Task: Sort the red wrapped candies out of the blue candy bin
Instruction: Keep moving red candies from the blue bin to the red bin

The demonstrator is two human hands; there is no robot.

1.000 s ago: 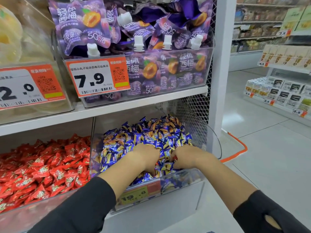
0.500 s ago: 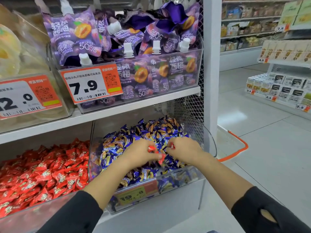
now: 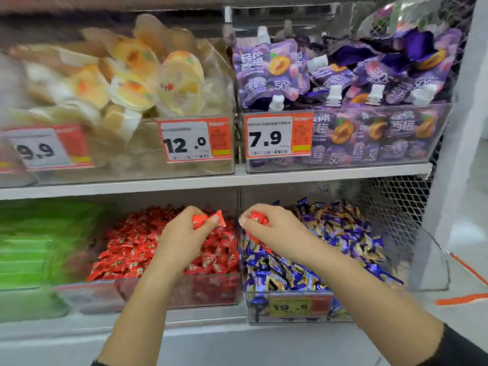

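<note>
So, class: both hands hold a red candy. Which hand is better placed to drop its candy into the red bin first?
Left. The left hand already holds its red candy over the red bin; the right hand is over the blue bin.

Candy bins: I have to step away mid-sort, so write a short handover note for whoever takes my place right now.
Left hand: pinches a red wrapped candy, held above the red candy bin.
Right hand: grips another red candy at the divider, over the left edge of the blue candy bin.
Done: two red candies are out of the blue pile, neither dropped yet.
Left: release both into the red candy bin, then search the blue pile again; one more red piece seems to show under the right hand, though blur makes it uncertain.
</note>
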